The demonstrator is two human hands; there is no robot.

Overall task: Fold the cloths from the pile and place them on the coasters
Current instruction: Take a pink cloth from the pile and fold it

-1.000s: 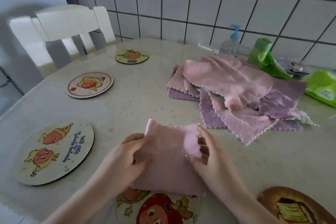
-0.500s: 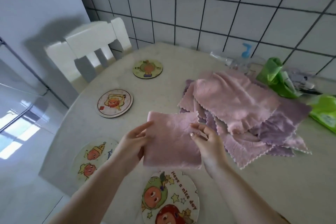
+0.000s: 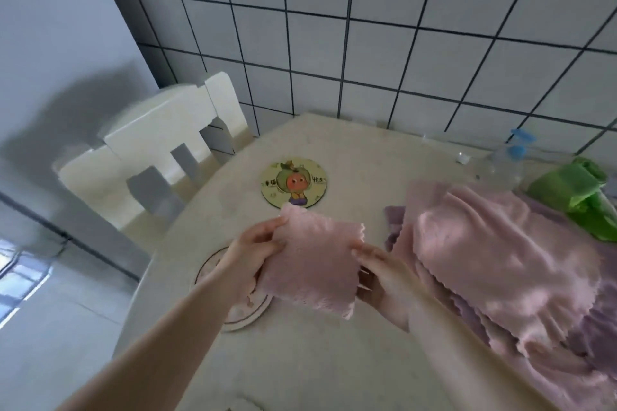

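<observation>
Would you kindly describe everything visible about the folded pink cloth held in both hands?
The folded pink cloth is a soft, fuzzy, towel-like fabric with a zigzag-cut edge at its upper right. It is folded into a rough rectangle and held above the table. The left hand grips its left edge and the right hand its right edge. It hangs between two coasters, covering part of the nearer one.
</observation>
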